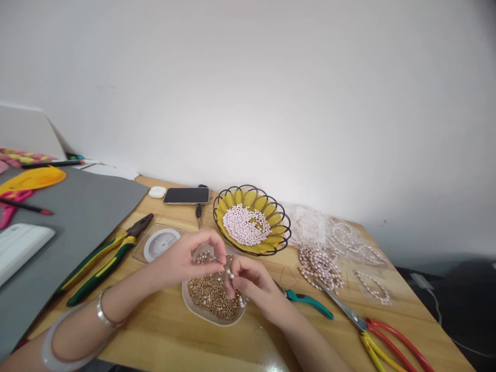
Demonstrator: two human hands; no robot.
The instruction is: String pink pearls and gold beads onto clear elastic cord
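The only view looks from the person's head, above the near side of the desk [155, 333], forward and down; it sits close to the left hand [194, 258] and right hand [258, 284], low in frame, with the wall [248, 98] across the upper half.

The left forearm [135, 294] is slanting up from the lower left of the view, and the left hand [199, 257] is pointing rightward, its thumb and index finger arching toward each other with the tips nearly meeting. The right forearm [310, 336] is angling in from the bottom edge. The right hand [258, 279] is pointing leftward, its fingers [240, 262] curling toward the thumb in a close pinch, just beside the left fingertips.
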